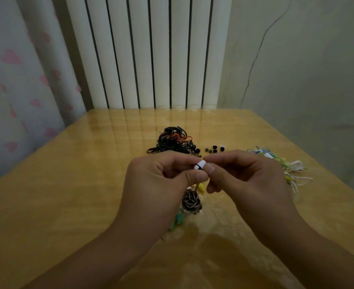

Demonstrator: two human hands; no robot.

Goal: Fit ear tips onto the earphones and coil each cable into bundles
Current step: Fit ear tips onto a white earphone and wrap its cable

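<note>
Both hands meet above the middle of the wooden table [67, 184]. My left hand [161, 180] pinches a small white earphone [199, 165] with a black ring between thumb and fingers. My right hand [245, 174] pinches the earphone's other end, where a white ear tip sits. Its cable drops between the hands to a dark coiled cable bundle [191, 202] lying on the table below. Several loose black ear tips [213, 149] lie behind the hands.
A tangle of black and orange earphones [174, 140] lies at the table's back middle. White, blue and yellow-green earphones [286, 165] spread at the right. Small yellow [201, 187] and teal [179, 219] pieces lie near the coiled bundle. A radiator [147, 51] and curtain [15, 80] stand behind.
</note>
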